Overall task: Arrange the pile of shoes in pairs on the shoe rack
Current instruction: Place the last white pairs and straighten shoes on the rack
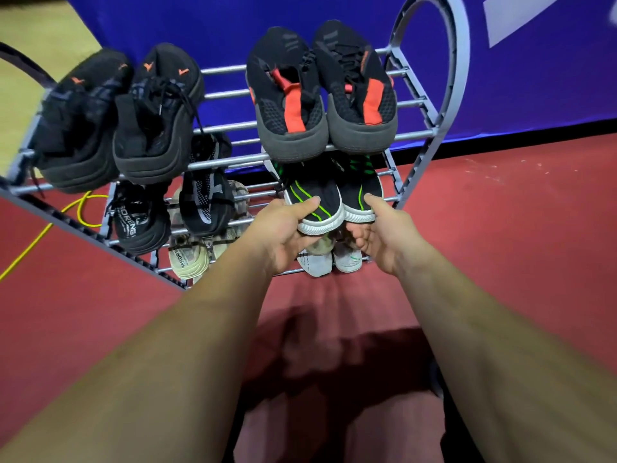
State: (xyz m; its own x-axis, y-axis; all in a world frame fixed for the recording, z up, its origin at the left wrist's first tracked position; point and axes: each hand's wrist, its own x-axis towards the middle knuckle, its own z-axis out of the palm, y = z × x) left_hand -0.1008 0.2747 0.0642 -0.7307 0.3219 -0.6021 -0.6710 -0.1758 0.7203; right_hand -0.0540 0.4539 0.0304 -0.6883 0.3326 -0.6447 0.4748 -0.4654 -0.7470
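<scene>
A grey metal shoe rack (pixel 430 128) with several tiers stands on the red floor. Its top tier holds a black pair with orange marks (pixel 117 121) at the left and a black-and-red pair (pixel 320 95) at the right. On the middle tier's right side sit two black shoes with green stripes and white soles. My left hand (pixel 287 235) grips the heel of the left green-striped shoe (pixel 315 202). My right hand (pixel 384 232) grips the heel of the right green-striped shoe (pixel 362 195). Black-and-white shoes (pixel 203 195) fill the middle tier's left side.
On the bottom tier lie a beige pair (pixel 190 259) and a white pair (pixel 330 262), partly hidden by my hands. A yellow cable (pixel 50 228) runs over the floor at the left. A blue banner (pixel 534 78) hangs behind the rack.
</scene>
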